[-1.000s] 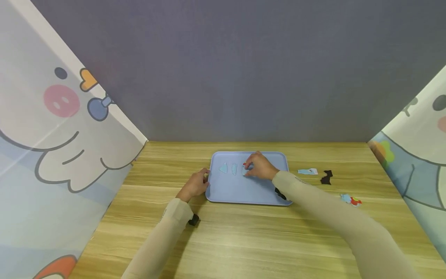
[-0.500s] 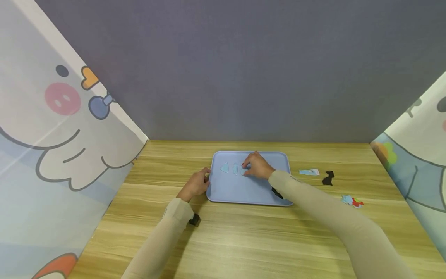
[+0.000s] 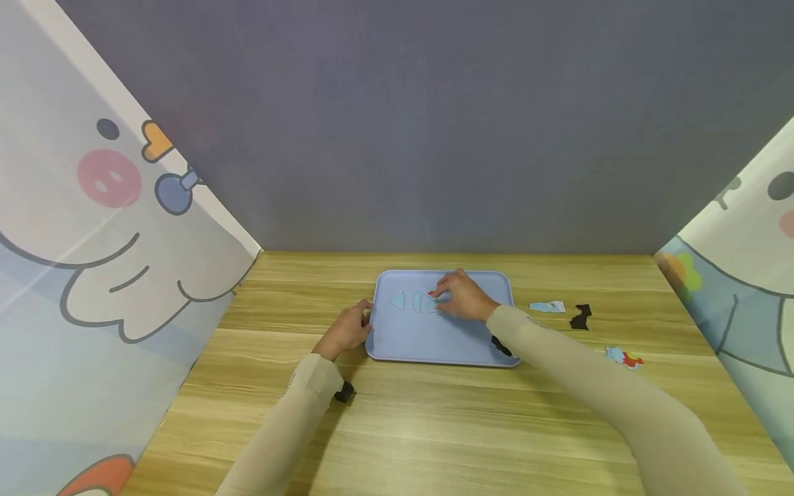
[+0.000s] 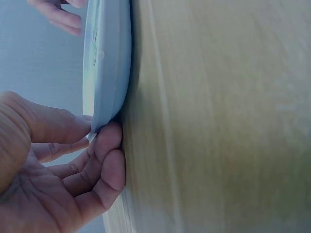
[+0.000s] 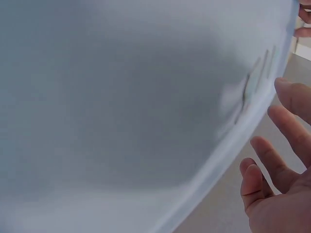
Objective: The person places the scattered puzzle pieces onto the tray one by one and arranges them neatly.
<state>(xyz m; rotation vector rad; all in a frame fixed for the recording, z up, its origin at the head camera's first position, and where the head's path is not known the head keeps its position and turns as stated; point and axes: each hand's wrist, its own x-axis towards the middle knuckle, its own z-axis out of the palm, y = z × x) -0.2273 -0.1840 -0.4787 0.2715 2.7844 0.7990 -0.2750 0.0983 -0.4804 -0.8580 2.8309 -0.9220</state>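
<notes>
Pinching between thumb and curled fingers, the left hand (image 3: 347, 329) has the rim of the blue tray (image 3: 428, 341) at its 9 o'clock side. That rim is the sensible hold: the tray looks stiff, light and smooth, so it could skate on the wooden table (image 3: 434, 441) if left unsteadied.

Nearest of the loose pieces, a red-and-blue piece (image 3: 624, 357) lies on the wood between the tray's 3 and 4 o'clock. A black piece (image 3: 580, 321) sits at 3, and a pale strip (image 3: 546, 306) just above 3.

Farther up inside the tray, a triangle (image 3: 399, 300) lies toward 10 o'clock, a narrow piece (image 3: 417, 302) between 10 and 11, and a red-tipped piece (image 3: 431, 304) toward 11, partly under the right hand (image 3: 464, 297). Thumb and forefinger stand slightly apart over it; whether they grip its edges or merely press it, I cannot tell.

These pieces look thin and nearly weightless, probably bendable, and awkward to lift off a slick surface; opposite edges or a light fingertip slide should suit best.

Compared with a second ago, the red-tipped piece lies slightly toward 9 o'clock, closer to the narrow piece; the left hand's hold looks unchanged.
</notes>
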